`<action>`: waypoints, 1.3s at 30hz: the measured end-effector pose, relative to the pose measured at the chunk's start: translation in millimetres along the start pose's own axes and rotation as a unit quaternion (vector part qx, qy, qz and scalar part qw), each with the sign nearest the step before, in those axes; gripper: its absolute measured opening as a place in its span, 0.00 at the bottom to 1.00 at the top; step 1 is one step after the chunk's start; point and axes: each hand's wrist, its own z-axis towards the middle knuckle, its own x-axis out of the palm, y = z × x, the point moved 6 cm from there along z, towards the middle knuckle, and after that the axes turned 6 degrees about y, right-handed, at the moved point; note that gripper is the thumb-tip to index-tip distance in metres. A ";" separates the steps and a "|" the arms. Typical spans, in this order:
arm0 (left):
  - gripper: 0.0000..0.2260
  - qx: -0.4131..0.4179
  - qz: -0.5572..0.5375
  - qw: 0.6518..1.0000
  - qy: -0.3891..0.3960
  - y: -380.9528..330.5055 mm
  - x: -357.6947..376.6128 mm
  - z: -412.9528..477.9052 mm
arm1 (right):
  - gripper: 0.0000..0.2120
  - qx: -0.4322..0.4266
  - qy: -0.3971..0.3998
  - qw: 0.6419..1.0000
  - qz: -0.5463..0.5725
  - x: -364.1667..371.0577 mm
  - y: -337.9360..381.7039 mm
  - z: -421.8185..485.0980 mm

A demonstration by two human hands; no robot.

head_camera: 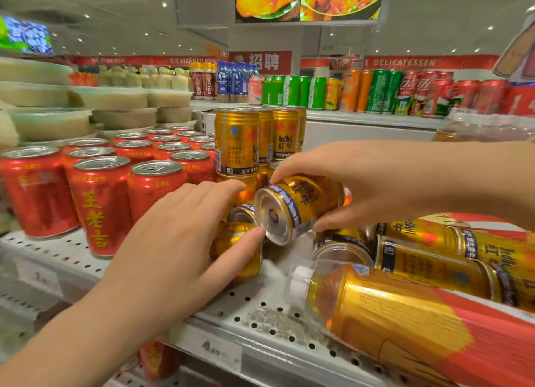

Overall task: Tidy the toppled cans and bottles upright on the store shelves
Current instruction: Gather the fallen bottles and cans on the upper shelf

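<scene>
My right hand (356, 184) grips a gold Red Bull can (295, 207) held sideways above the shelf, its base toward me. Over another gold can (236, 247) standing below it rests my left hand (179, 239), fingers spread, thumb tip at the held can's rim. To the right, several gold cans (434, 250) lie toppled on the perforated white shelf (254, 308). A large gold-and-red bottle (390, 314) with a white cap lies on its side at the front right. Upright gold cans (237, 140) are stacked behind.
Rows of upright red cans (98, 204) fill the shelf's left side. Plastic food tubs (49, 120) are stacked behind them. A higher back shelf carries green, orange and red soda cans (376, 92) and small bottles (231, 81). A price tag strip (220, 355) runs along the shelf's front edge.
</scene>
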 end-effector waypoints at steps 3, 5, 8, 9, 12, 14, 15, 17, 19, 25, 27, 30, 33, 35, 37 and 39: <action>0.29 0.010 0.006 1.000 0.019 -4.0 -3.0 4.7 | 0.31 0.002 0.034 0.999 0.015 8.9 7.3 6.0; 0.29 0.033 0.022 0.999 0.037 -9.4 -4.5 8.4 | 0.33 0.028 0.045 0.999 0.008 12.6 8.0 7.9; 0.26 0.069 0.043 0.996 0.043 -14.0 -4.9 11.3 | 0.34 0.063 0.071 0.995 0.011 14.6 9.3 8.3; 0.26 0.076 0.046 0.995 0.038 -13.5 -5.5 11.2 | 0.34 0.069 0.079 0.994 0.023 15.1 10.6 7.7; 0.31 0.085 0.040 0.995 0.042 -9.4 -4.7 8.7 | 0.35 0.096 0.069 0.989 0.086 16.5 14.4 6.0; 0.33 0.091 0.032 0.994 0.049 -5.9 -2.2 6.7 | 0.33 0.115 0.021 0.988 0.106 20.0 15.7 9.3; 0.32 0.095 0.031 0.994 0.048 -4.8 -1.8 6.0 | 0.32 0.122 0.005 0.987 0.100 23.4 16.2 11.9; 0.30 0.102 0.042 0.993 0.038 -3.8 -3.2 5.5 | 0.32 0.134 0.008 0.988 0.080 28.9 17.6 15.1; 0.28 0.117 0.056 0.991 0.027 -3.5 -4.8 4.6 | 0.31 0.139 0.021 0.986 0.095 29.3 19.5 12.5; 0.20 0.182 0.069 0.981 0.013 -1.0 -5.5 -7.9 | 0.34 0.144 0.026 0.975 0.167 29.0 30.8 9.3; 0.20 0.192 0.061 0.979 0.010 2.1 -6.1 -10.8 | 0.34 0.154 0.032 0.977 0.141 29.9 35.7 11.7; 0.22 0.216 0.058 0.975 0.010 4.0 -5.7 -13.1 | 0.33 0.167 0.040 0.981 0.092 29.8 40.3 12.7; 0.21 0.226 0.052 0.973 -0.002 4.1 -7.0 -14.5 | 0.32 0.191 0.041 0.979 0.056 29.2 41.5 5.6; 0.20 0.230 0.045 0.972 -0.020 5.0 -8.1 -16.4 | 0.31 0.205 0.033 0.977 0.051 31.1 42.9 -0.7; 0.21 0.230 0.054 0.970 -0.049 7.5 -8.3 -19.3 | 0.30 0.216 0.039 0.974 0.053 34.9 45.4 -4.0; 0.23 0.215 0.068 0.970 -0.085 11.5 -8.1 -23.8 | 0.29 0.229 0.059 0.970 0.066 39.1 47.7 -3.6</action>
